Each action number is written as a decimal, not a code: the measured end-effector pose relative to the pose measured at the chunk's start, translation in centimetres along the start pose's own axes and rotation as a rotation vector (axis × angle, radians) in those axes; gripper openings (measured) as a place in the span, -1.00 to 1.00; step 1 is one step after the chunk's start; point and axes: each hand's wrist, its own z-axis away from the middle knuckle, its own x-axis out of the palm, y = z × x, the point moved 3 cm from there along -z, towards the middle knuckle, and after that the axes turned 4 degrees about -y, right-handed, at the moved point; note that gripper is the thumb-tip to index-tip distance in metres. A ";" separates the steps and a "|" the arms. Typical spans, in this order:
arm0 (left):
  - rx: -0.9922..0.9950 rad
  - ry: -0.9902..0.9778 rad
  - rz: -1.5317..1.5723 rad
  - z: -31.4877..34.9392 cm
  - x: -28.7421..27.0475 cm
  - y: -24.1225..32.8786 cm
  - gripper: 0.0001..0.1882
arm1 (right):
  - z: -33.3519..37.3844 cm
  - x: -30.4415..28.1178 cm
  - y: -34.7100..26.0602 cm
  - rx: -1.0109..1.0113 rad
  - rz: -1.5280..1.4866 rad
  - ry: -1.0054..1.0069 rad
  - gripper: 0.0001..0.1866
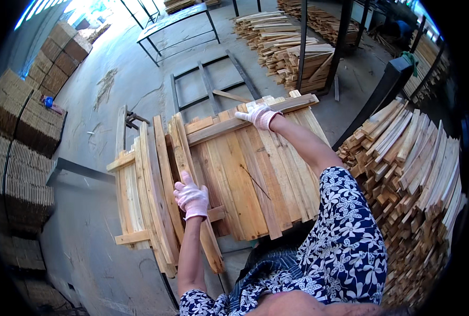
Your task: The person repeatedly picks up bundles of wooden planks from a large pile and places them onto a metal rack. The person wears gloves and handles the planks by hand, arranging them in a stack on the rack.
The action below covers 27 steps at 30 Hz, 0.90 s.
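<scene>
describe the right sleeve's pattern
The right sleeve has white flowers on navy, clearest in the head view.

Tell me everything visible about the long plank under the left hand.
The plank is long, narrow and apparently bare wood, light brown with darker marks near its lower end. It slants up and leftward in the view, along the left side of the wide slatted panel. The gloved left hand touches it partway along; its underside is hidden.

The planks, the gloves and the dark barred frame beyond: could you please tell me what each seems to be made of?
Planks: bare, unpainted wood, showing grain and uneven colour. Gloves: probably knitted fabric, pale pinkish-white, given the ribbed-looking cuffs. Dark barred frame: likely painted metal, judging by its even bars, though wood remains possible.
</scene>
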 end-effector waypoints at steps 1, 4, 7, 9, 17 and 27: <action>-0.031 -0.086 0.100 -0.8 -0.4 0.0 0.05 | 0.4 -0.1 0.3 -0.036 -0.022 0.022 -0.39; -0.140 -0.292 0.305 -2.5 -1.5 0.2 0.12 | 1.3 0.1 0.1 -0.093 0.116 0.089 -0.46; -0.066 -0.221 0.418 -3.0 0.9 -1.7 0.11 | 0.9 0.2 -0.5 -0.167 0.264 0.087 -0.45; 0.059 -0.159 0.740 -2.2 1.0 -2.9 0.06 | 0.8 -0.2 -1.5 -0.153 0.264 0.049 -0.45; -0.166 -0.286 1.663 10.2 -10.1 -1.2 -0.20 | 0.6 0.7 -1.8 -0.213 0.304 0.164 -0.43; -0.230 0.124 2.302 27.2 -5.7 -2.2 -0.36 | 0.3 1.0 -0.2 -0.214 0.299 0.140 -0.38</action>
